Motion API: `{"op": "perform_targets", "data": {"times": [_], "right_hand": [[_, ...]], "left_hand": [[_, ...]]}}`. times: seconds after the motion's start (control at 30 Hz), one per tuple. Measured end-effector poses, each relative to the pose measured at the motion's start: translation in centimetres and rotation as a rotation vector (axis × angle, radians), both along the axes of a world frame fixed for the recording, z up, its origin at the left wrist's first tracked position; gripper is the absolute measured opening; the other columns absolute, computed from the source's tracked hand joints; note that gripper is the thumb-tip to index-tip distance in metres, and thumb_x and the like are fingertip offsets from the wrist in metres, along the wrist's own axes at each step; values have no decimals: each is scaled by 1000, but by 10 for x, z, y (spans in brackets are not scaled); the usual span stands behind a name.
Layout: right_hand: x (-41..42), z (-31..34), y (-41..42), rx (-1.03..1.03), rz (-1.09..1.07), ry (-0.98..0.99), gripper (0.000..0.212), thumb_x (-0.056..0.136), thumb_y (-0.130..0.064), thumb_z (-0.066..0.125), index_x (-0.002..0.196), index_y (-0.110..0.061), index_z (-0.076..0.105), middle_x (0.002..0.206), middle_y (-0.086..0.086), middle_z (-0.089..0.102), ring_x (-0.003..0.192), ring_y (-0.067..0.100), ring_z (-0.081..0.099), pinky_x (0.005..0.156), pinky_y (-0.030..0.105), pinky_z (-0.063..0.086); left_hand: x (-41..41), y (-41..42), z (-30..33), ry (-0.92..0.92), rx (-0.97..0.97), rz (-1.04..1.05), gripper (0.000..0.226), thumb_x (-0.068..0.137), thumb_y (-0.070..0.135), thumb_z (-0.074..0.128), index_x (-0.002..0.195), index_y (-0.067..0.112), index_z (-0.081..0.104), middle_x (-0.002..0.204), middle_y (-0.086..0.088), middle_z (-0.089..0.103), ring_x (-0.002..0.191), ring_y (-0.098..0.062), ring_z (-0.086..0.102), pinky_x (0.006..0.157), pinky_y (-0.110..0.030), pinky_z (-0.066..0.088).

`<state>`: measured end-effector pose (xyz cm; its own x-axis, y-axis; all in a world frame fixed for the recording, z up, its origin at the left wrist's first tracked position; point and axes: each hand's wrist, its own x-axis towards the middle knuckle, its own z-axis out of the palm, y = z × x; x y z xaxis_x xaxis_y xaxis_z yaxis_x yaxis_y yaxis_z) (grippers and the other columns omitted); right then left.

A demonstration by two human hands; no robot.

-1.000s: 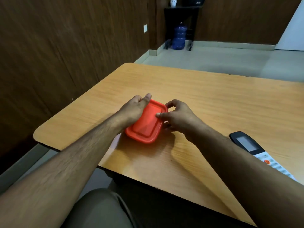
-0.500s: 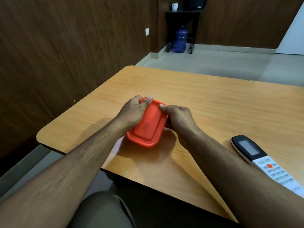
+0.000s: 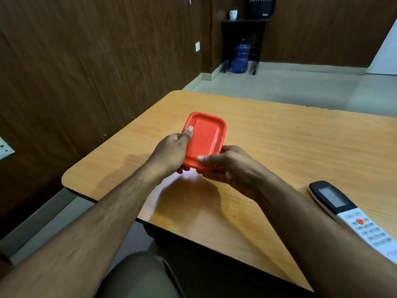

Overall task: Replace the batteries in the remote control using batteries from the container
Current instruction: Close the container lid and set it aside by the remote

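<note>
An orange-red container (image 3: pixel 204 139) with its lid on is held above the wooden table (image 3: pixel 279 147), tilted so the lid faces me. My left hand (image 3: pixel 171 153) grips its left side, thumb pressed on the lid. My right hand (image 3: pixel 223 164) holds its near right corner, thumb on the lid's edge. The container's body and contents are hidden behind the lid and my fingers. A white remote control (image 3: pixel 352 216) with a dark screen end lies face up on the table at the right, beside my right forearm. No batteries are visible.
The table's near edge and rounded left corner (image 3: pixel 68 179) are close to my lap. A dark wood-panelled wall runs along the left. Far back stand a blue water jug (image 3: pixel 240 59) and a black stand (image 3: pixel 242 33).
The container was resting on the table under both hands; now both hands have lifted it off the surface and tilted it up towards me. The camera view has shifted slightly.
</note>
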<state>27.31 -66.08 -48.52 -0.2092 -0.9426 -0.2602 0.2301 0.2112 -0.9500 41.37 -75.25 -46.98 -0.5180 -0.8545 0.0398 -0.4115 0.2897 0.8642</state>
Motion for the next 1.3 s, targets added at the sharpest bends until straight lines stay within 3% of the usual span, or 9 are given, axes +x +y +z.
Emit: {"op": "perform_targets", "data": {"times": [0.17,0.33,0.47,0.67,0.8,0.93,1.07,1.2,1.3], "right_hand": [[6,-2,-1,2,-68,12,65,63,-9,85,120,8,57,109,22,72,91,35,75,83,41,61],[9,1,1,32,-10,97,56,78,-21,80,124,-2,54,111,14,71,93,28,75,85,39,61],[2,12,-3,3,-134,128,25,94,-48,53,100,-24,59,99,13,72,81,26,73,66,33,58],[15,8,-16,-5,-236,196,28,102,-31,47,112,-10,62,98,14,69,84,27,70,55,29,59],[38,17,-34,51,-202,136,28,103,-26,46,113,-2,57,95,14,64,80,27,71,55,29,59],[72,25,-67,83,-115,152,29,101,-24,51,115,0,55,102,15,63,83,30,74,61,32,62],[117,23,-105,50,-9,428,32,100,-29,51,124,-7,53,104,15,67,78,28,75,59,35,59],[157,21,-139,-12,65,703,37,97,-34,55,122,-7,62,109,13,70,96,31,68,86,51,57],[174,17,-158,17,148,798,38,95,-35,57,118,-5,66,110,13,71,99,30,68,90,50,56]], "left_hand": [[0,0,-2,8,7,-22,44,97,61,29,89,26,54,82,-9,69,58,-20,65,52,-31,50],[6,-5,-7,-28,-20,4,53,98,58,30,98,14,59,75,-9,67,50,-18,64,44,-26,48],[13,-10,-6,-71,-63,-54,51,96,61,33,99,17,59,79,-7,68,52,-20,65,42,-26,46],[31,-15,-1,-100,62,-89,50,92,61,44,97,14,61,70,-5,67,45,-16,62,39,-25,44],[72,-17,-1,-9,95,49,69,73,71,63,119,21,50,101,-1,66,71,-11,73,56,-23,55],[124,-22,-3,-120,-44,32,106,45,65,84,136,34,38,122,14,54,108,-5,56,80,-19,48],[165,-36,-13,-157,-255,301,94,44,60,84,127,35,48,106,20,55,97,-3,54,70,-13,40],[211,-60,-25,-259,-272,442,98,45,68,78,130,38,41,110,14,52,102,-11,53,76,-25,47],[228,-71,-35,-301,-245,468,96,47,67,78,130,37,40,104,15,45,108,-16,50,88,-39,51]]}}
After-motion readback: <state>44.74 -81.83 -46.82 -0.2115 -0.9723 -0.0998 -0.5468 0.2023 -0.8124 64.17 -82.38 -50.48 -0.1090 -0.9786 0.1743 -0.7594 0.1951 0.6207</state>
